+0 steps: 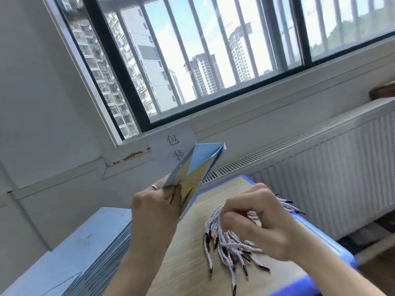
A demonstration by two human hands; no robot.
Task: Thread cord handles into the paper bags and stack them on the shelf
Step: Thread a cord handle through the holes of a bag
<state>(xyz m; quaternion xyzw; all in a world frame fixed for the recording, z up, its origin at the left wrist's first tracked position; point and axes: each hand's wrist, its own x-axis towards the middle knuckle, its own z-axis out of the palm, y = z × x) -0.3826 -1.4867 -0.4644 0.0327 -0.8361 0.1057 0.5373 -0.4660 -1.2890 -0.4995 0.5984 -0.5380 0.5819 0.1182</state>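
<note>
Two hands are in view, held apart over the table. The left hand point(156, 201) is raised, with thumb and fingers pinching the lower corner of one flat paper bag point(197, 161). The right hand point(263, 216) reaches palm down over the cords point(230, 240). Its fingers are curled and their tips sit among the strands, but it isn't clear whether any cord is actually pinched.

One barred window point(213, 50) fills the top of the view, looking out on tower blocks. One white radiator point(320, 178) runs beneath it on the right. One table point(188, 248) has a wood-grain top with a blue edge, and both forearms reach across it.

One stack of flat blue bags point(96, 242) lies at the lower left, just beside the table. There are too many layers to count.

The single held bag is tilted, with its far corner pointing up toward the sill. It is blue outside and shows a gold panel. It is clear of the tabletop and well apart from the stack.

The cords are white twisted lengths with dark tips. They lie fanned in one loose bunch on the table under the right hand, well over a dozen and too tangled for an exact count.

One paper sign point(173, 146) with two handwritten characters is stuck below the sill, behind the bag. One ring point(154, 186) sits on a finger of the left hand.
</note>
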